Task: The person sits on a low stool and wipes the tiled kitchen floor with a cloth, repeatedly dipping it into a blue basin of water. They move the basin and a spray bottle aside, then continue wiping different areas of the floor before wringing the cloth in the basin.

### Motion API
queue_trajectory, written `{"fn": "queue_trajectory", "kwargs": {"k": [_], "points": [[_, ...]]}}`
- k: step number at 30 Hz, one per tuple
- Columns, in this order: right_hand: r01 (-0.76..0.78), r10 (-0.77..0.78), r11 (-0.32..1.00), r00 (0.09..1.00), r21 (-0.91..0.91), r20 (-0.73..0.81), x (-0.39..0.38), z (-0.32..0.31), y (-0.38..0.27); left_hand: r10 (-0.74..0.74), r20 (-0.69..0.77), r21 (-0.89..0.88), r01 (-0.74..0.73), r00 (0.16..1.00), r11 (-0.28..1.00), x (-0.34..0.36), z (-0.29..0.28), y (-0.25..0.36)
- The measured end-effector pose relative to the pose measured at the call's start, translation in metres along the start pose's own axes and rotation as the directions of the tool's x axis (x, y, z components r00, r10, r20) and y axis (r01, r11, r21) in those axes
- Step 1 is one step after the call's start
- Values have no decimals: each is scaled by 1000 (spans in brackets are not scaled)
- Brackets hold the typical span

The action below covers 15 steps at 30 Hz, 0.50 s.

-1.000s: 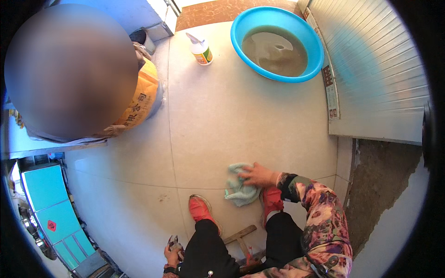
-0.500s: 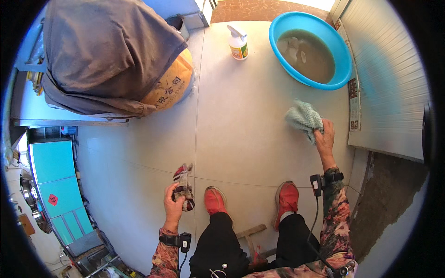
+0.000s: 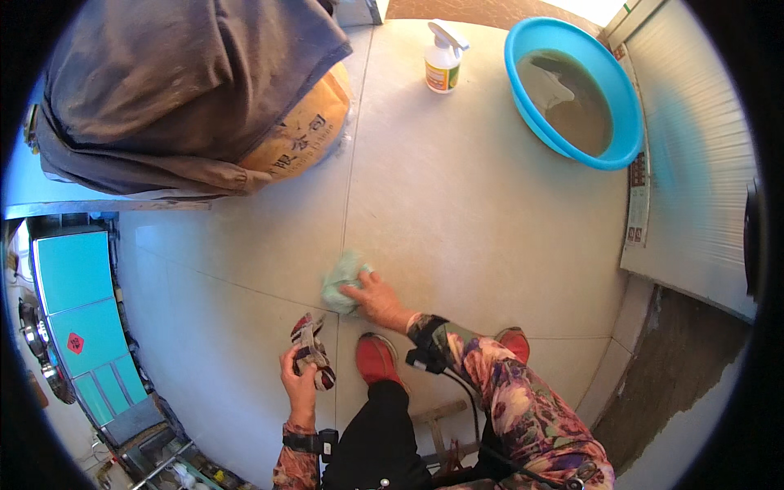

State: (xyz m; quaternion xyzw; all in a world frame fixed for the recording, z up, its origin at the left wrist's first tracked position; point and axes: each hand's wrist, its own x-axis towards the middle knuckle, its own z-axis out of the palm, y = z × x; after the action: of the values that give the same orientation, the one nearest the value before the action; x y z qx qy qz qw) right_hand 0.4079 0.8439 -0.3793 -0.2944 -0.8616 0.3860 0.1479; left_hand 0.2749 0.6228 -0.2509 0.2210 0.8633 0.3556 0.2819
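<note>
My right hand [image 3: 380,300] reaches across in front of my body with a crumpled pale green cloth [image 3: 336,286], slightly blurred, by a seam in the tiled floor. Fingers are closed around its right side. To the near left, my left hand [image 3: 300,376] pinches a small bunched piece of patterned fabric [image 3: 311,347] in dark red, grey and brown; its exact kind is unclear. A blue basin [image 3: 633,131] of murky water stands at the far right, with something whitish in it. A white spray bottle [image 3: 443,65] stands upright at the far middle.
At far left, a dark cloth [image 3: 180,90] drapes over a bulky yellow printed sack [image 3: 306,135]. Turquoise cabinets [image 3: 82,286] run along the left side. A pale ribbed panel [image 3: 694,155] borders the right. My red shoes [image 3: 378,359] and a wooden stool [image 3: 441,412] are close by.
My right hand has swung from the right side, near the basin, to the left with the green cloth. My left hand still holds the patterned fabric, slightly lower. The view has shifted a little.
</note>
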Motion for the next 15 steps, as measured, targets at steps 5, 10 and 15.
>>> {"fn": "queue_trajectory", "kwargs": {"k": [5,10,15], "points": [[109,-53,980,950,168,-307,57,-61,24,27,-58,59,-24,998,998,3,-15,7],[-124,156,987,864,98,-479,24,-227,132,322,8,216,-316,947,924,57,-4,38],[-782,666,487,621,-389,-414,-73,-256,185,594,47,38,-596,803,802,167,100,97]]}}
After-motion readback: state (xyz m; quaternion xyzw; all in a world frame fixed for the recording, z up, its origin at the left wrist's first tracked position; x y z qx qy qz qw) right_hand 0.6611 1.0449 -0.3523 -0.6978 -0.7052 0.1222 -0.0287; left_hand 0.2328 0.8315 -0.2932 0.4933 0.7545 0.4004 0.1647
